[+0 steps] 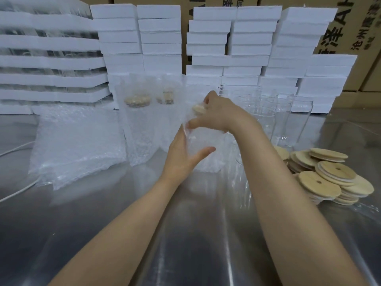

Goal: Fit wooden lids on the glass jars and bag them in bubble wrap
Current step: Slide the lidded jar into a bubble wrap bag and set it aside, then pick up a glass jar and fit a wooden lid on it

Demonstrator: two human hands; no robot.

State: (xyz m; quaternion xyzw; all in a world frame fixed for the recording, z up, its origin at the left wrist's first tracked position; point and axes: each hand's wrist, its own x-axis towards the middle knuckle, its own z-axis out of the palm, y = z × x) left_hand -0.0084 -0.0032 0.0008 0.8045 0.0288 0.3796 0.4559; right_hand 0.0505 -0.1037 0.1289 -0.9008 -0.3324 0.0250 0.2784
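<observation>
Looks like mid-bagging here: holding a lidded glass jar (203, 140) upright over the middle of the counter (123, 234), mostly inside a bubble wrap bag (210, 164). Gripping the top end with the right hand (216, 114), fingers curled over the wooden lid (199, 109), coming in from the right and above. Steadying the lower left side with the left hand (183, 159), fingers flat against the wrap and thumb spread across the front, so more of a cradle than a clench. Can't tell whether the right fingers sit inside the bag mouth or outside it. Key bit for the next move, probably: long axis vertical, lid end up and far under the right hand, base low and near by the left, so guessing either a straight push down into the bag or a set-down to the left. Just left of the hands, two bagged jars (140, 124) standing upright, lids only a fuzzy tan through the bubbles; further left, a squashy pile of empty bags (78, 145). Far right, bare clear jars (288, 116), tall and thin-walled, probably slippery. Near right, a heap of loose lids (329, 178), round pale wood discs with a small hole and a white seal ring. Shiny steel underneath, white foam blocks (160, 38) stacked along the back
</observation>
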